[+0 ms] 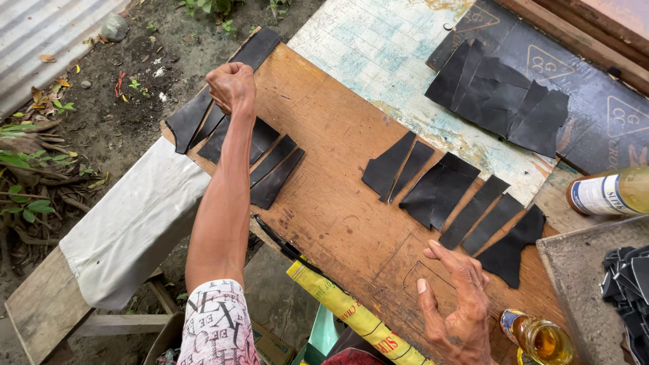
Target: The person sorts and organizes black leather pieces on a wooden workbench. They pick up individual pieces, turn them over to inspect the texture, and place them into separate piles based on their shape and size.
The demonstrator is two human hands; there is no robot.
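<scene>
Black strips lie spread across the wooden desk in three loose groups: one at the far left edge, one in the middle, and a heap on the pale board beyond. As a judgement, the cutting looks largely done and the laying out is partway through, since the heap is not yet spread.

The left hand is closed in a fist, pressing on the left strips; whether its grip pinches one I cannot tell. The right hand hovers open over the bare desk, fingers spread, holding nothing, just beside the nearest strip.

An open jar by the right hand holds amber liquid. A bottle lies on its side at the right, with yellowish liquid inside. A grey tray holds small black offcuts. A black blade lies at the near edge.
</scene>
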